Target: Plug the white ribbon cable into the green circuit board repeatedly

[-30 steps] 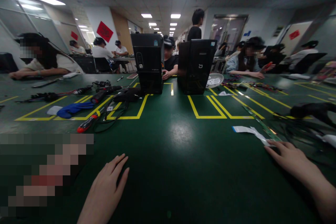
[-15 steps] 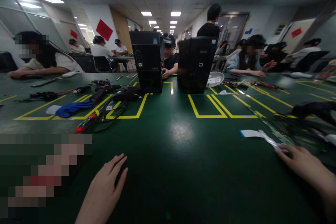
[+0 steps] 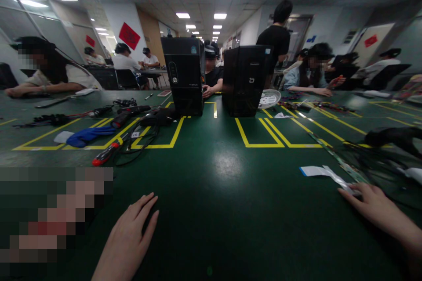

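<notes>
My left hand (image 3: 127,235) rests palm down on the dark green tabletop, fingers stretched out, touching nothing else. On the right, my right hand (image 3: 369,199) lies over the near end of a white flat ribbon cable (image 3: 316,171) with a blue tip. Thumb and fingers stand apart there, at either side of the cable end; contact with it is partly hidden. A thin green strip (image 3: 343,164) runs to just behind those fingers. Beyond it lies a tangle of black cables (image 3: 372,162).
Two black computer towers (image 3: 186,77) (image 3: 245,81) stand at mid-table. To the left lie a red-and-black screwdriver (image 3: 105,154), a blue glove (image 3: 89,136) and black cables. A white basket (image 3: 268,98) sits behind the right tower. Other people sit around; a blurred forearm (image 3: 66,210) is at left.
My right thumb has moved slightly left, away from the fingers, while the ribbon cable stays put. My left hand has hardly moved. The standing person in the background has shifted right.
</notes>
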